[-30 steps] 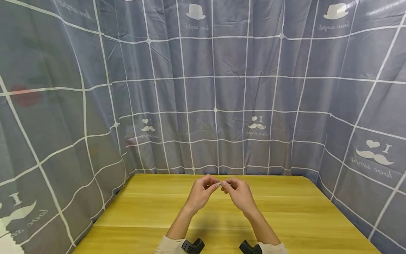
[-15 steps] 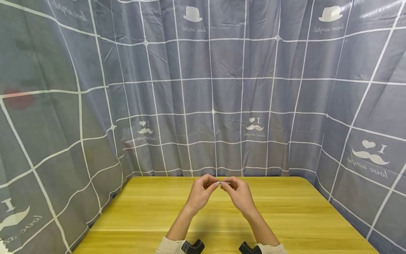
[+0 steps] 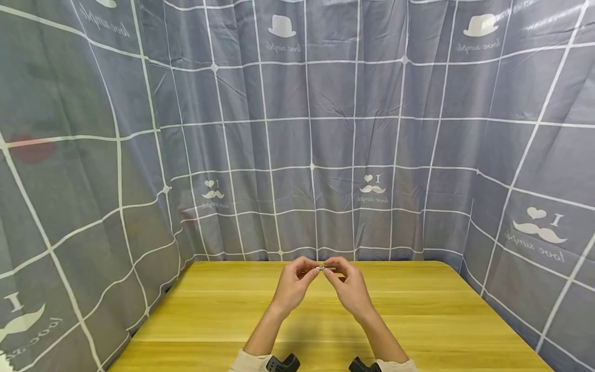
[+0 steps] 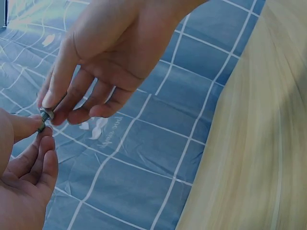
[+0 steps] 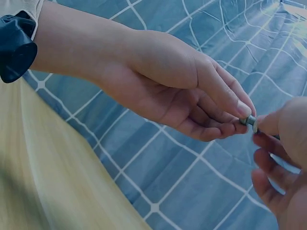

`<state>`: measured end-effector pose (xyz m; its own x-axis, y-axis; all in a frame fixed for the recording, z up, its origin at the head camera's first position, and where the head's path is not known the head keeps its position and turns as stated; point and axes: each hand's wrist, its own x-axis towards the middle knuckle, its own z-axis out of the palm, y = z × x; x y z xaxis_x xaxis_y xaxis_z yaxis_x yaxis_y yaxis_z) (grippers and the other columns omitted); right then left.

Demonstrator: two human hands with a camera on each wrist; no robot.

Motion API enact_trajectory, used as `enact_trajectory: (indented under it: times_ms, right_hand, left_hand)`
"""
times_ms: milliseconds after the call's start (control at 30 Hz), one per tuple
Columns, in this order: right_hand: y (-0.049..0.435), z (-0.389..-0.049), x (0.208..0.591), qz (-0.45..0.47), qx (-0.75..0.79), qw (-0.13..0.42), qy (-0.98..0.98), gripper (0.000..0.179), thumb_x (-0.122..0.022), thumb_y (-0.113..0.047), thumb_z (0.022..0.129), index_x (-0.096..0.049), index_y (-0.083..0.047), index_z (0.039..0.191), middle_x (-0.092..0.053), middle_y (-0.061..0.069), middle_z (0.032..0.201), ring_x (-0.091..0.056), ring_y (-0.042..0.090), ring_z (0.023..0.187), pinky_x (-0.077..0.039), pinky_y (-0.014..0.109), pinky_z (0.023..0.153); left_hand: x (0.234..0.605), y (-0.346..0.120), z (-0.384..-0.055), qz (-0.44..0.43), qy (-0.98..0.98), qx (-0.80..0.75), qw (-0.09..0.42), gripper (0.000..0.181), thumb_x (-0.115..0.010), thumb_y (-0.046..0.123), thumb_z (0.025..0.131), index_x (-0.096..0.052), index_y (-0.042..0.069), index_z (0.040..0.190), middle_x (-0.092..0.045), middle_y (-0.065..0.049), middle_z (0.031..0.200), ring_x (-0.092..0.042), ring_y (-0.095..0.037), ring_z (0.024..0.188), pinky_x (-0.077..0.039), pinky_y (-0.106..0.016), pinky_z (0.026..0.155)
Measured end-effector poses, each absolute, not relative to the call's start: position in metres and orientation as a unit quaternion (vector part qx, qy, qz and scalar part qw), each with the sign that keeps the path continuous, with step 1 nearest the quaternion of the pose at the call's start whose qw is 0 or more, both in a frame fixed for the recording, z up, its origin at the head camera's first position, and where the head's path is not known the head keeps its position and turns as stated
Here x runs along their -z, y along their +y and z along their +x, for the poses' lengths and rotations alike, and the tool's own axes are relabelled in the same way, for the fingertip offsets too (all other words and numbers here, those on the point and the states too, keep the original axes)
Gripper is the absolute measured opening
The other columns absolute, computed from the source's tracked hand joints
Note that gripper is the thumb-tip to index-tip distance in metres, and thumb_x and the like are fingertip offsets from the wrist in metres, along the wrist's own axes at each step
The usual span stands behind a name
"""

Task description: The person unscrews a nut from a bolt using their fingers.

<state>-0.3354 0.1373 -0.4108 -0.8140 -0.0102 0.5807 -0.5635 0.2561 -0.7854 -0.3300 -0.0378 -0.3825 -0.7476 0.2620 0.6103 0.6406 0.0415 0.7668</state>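
A small silvery metal bolt (image 3: 321, 268) is held between both hands above the far part of the table. My left hand (image 3: 292, 289) pinches one end of it between thumb and fingertips. The right hand (image 3: 349, 292) pinches it farther along, with the thin shank showing past the fingers. Threads show on the bolt (image 4: 44, 115) in the left wrist view. In the right wrist view a wider ring (image 5: 255, 125), perhaps a nut or washer, sits by the right fingertips. The fingers partly hide the bolt's ends.
A wooden-topped table (image 3: 223, 320) lies under the hands. Grey curtains (image 3: 334, 139) with white grid lines stand at its back and sides. Black wrist devices (image 3: 284, 362) sit on both wrists at the sleeve cuffs.
The right fingers have shifted on the bolt, and more of its shank shows than a second ago. Both hands stay at nearly the same place. The head view has tilted slightly.
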Motion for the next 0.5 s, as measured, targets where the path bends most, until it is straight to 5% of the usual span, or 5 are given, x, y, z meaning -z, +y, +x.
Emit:
enact_trajectory:
  times_ms: [133, 367, 500]
  right_hand:
    - [0.136, -0.333, 0.411, 0.179, -0.582, 0.237, -0.757, 0.026, -0.072, -0.016, 0.100, -0.068, -0.010, 0.124, -0.069, 0.005, 0.118, -0.064, 0.025, 0.108, -0.052, 0.041, 0.086]
    - [0.136, -0.333, 0.413, 0.180, -0.569, 0.236, -0.767, 0.011, -0.069, -0.017, 0.102, -0.073, -0.009, 0.108, -0.071, 0.003, 0.106, -0.066, 0.027, 0.097, -0.053, 0.038, 0.080]
    - [0.135, -0.334, 0.413, 0.188, -0.568, 0.240, -0.764, 0.017, -0.072, -0.016, 0.100, -0.069, -0.011, 0.116, -0.068, 0.003, 0.115, -0.065, 0.025, 0.104, -0.053, 0.040, 0.084]
  left_hand:
    - [0.383, -0.038, -0.329, -0.321, -0.704, 0.614, 0.157, 0.007, -0.065, -0.005, 0.099, -0.070, -0.007, 0.104, -0.069, -0.021, 0.098, -0.065, -0.023, 0.085, -0.051, -0.026, 0.077]
    - [0.392, -0.038, -0.339, -0.325, -0.706, 0.611, 0.153, 0.007, -0.065, -0.004, 0.099, -0.070, -0.007, 0.103, -0.068, -0.023, 0.100, -0.066, -0.023, 0.087, -0.052, -0.026, 0.078]
    - [0.403, -0.037, -0.353, -0.318, -0.710, 0.608, 0.159, 0.007, -0.065, -0.004, 0.099, -0.070, -0.006, 0.104, -0.068, -0.022, 0.098, -0.065, -0.026, 0.085, -0.051, -0.026, 0.076]
